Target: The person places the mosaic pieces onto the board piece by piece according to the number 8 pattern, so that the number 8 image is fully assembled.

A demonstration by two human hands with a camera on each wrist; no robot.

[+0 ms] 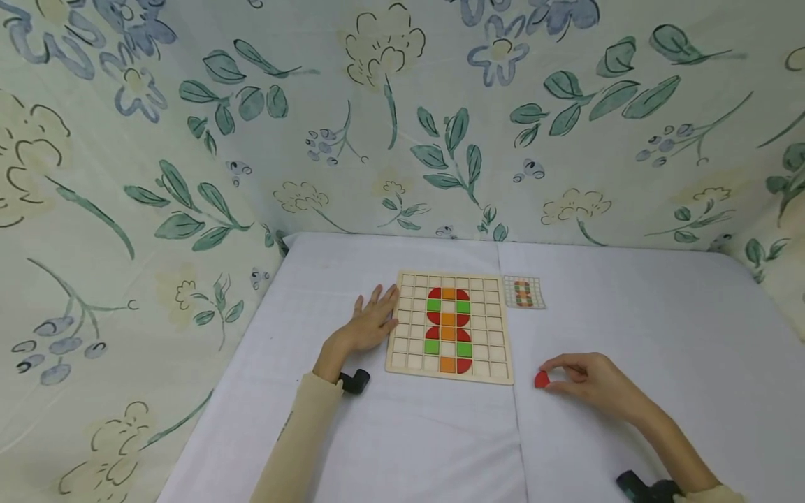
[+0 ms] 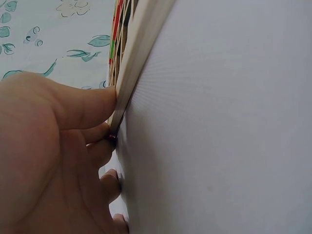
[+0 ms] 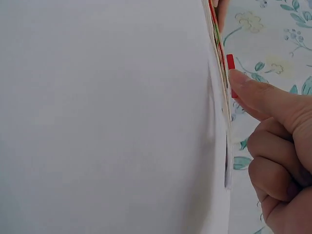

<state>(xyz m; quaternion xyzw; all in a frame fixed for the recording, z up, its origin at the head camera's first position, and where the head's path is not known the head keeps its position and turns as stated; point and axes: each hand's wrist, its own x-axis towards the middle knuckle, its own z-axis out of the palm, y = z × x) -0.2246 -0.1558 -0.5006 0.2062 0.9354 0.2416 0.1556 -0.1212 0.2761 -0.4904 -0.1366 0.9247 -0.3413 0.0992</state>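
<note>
A wooden grid board (image 1: 411, 362) lies on the white-covered table. Red rounded tiles (image 1: 464, 366), orange square tiles (image 1: 448, 319) and green square tiles (image 1: 463, 349) form a figure-eight shape in its middle columns; left of the lowest orange square, bare wood shows. My left hand (image 1: 366, 327) rests at the board's left edge with fingers spread, and its thumb (image 2: 90, 105) touches the side. To the right of the board, my right hand (image 1: 590, 381) pinches a small red tile (image 1: 541, 379) between thumb and forefinger, its other fingers curled in.
Beside the board's upper right corner lies a small card (image 1: 525, 292) printed with a coloured grid pattern. A floral cloth (image 1: 377, 154) hangs behind the table and along its left side. The white tablecloth (image 1: 660, 314) has a crease running down right of the board.
</note>
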